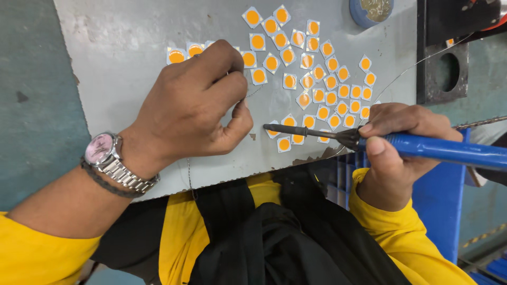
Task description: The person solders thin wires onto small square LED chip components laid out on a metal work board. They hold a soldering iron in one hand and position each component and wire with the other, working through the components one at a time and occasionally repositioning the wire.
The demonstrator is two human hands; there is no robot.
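fingers of my right hand (393,150) clamp on the blue soldering iron (369,142), tip by a small orange square chip (273,130) just beyond my left hand (195,108), curled shut pinching thin wire (252,94).

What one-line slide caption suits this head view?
Right hand holds a blue-handled soldering iron beside small square orange-centred chips on a grey metal plate; left hand pinches thin wire.

My left hand (193,103) lay knuckles up, fingers curled under and thumb pinched against the forefinger, wrist bent inward. My right hand (398,148) was closed in a fist, thumb lying flat along the top.
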